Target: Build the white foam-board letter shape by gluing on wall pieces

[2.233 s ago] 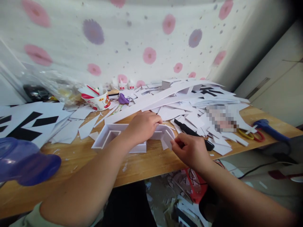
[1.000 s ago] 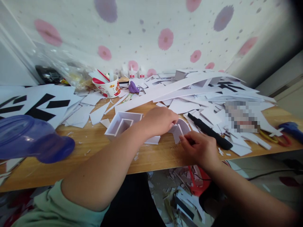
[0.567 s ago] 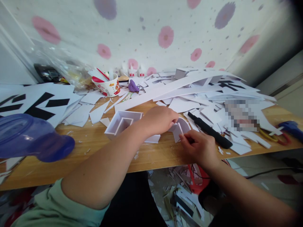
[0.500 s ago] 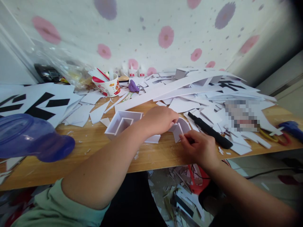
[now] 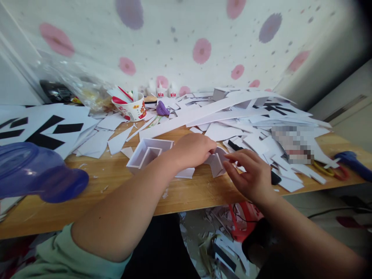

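Observation:
My left hand reaches across the wooden table, its fingers closed on the far left edge of a small white board piece with upright walls, one of them curved. Just to the right of that piece is my right hand, with thumb and forefinger parted close to its wall; I cannot tell if they touch it. A white board frame with a smaller box shape inside stands left of my left hand, partly behind my forearm. A flat white offcut lies below my left wrist.
White board scraps cover the back and right. A black tool is mostly hidden behind my right hand. A paper cup with tools, glue bottles, a blue translucent container and scissors are around. The table's front edge is close.
My right thumb and forefinger have parted from their pinch on the board piece's edge. My left hand stays on the piece. The view has shifted slightly.

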The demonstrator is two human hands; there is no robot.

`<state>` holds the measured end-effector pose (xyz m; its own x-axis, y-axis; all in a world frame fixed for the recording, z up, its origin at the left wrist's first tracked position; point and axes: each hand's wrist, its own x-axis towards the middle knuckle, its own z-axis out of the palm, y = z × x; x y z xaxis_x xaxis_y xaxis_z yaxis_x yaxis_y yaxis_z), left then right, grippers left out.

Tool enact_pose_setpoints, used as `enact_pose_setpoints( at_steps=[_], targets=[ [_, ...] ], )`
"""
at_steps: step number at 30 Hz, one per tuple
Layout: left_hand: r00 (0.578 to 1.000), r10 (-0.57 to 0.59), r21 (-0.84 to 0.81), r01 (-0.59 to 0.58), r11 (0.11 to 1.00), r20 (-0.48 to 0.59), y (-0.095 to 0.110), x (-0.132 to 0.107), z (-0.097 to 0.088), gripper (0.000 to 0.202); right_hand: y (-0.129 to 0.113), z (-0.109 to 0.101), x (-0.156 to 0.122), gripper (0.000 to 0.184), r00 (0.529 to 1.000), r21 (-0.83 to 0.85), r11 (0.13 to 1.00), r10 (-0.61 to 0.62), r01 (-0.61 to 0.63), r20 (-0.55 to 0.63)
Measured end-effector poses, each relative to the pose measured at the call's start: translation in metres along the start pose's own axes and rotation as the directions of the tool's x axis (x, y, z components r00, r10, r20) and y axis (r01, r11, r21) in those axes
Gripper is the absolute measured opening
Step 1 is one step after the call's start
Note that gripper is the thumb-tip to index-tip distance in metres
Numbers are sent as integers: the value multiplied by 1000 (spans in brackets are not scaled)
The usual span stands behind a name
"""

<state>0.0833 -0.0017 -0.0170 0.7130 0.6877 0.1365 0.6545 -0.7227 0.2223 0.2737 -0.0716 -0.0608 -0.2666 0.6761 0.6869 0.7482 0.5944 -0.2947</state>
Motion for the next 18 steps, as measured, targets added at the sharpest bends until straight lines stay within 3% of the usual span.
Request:
enact_pose_setpoints(
  at_steps=[5, 7, 9, 10, 11, 12, 15, 18],
  targets=[
    [1000, -2, 1, 2, 1000, 13, -1, -1, -2, 18, 11, -16, 9, 11, 993, -10, 1000, -10, 9, -114],
    [1000, 6, -10, -6, 1000, 22, -2, -1, -3, 16, 32, -35, 9, 10, 983, -70, 997, 28, -41, -182],
    [1000, 19, -30, -19, 999, 16, -4, -1, -4, 17, 68, -66, 5, 12, 967, -218, 957, 147, -192, -209],
    [1000, 26, -43, -25, 999, 18, -5, -1, -4, 18, 91, -87, 1, 14, 937, -332, 882, 273, -334, -218],
    [1000, 28, -57, -28, 998, 9, -6, 0, -4, 18, 115, -109, -4, 17, 869, -455, 741, 430, -494, -243],
    [1000, 24, -60, -23, 998, 6, -7, 1, -4, 17, 139, -133, -11, 19, 813, -503, 642, 505, -579, -292],
    [1000, 3, -48, -2, 999, 19, -8, 4, -3, 15, 200, -198, -38, 21, 674, -577, 422, 658, -700, -336],
    [998, -37, -37, 39, 999, 49, -10, 5, 1, 16, 242, -227, -63, 24, 580, -642, 303, 767, -704, -274]
  ],
)
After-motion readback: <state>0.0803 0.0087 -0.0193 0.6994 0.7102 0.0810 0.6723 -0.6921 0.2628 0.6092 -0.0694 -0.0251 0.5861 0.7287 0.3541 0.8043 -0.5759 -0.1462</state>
